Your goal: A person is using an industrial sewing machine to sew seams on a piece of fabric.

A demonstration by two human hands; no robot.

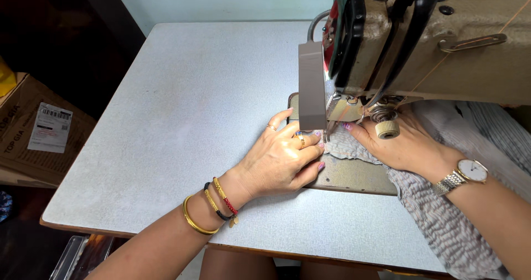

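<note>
Fabric (437,213), grey and puckered, is lying under my flat right hand (406,144), while my open left hand (279,161) is pressing its edge.

We identify a sewing workroom. An industrial sewing machine (420,42) stands at the right of a grey laminate work table (182,119), with its metal bed plate (354,175) set flush into the tabletop. Left of the table, on the floor, sits a labelled cardboard carton (33,130)
</note>
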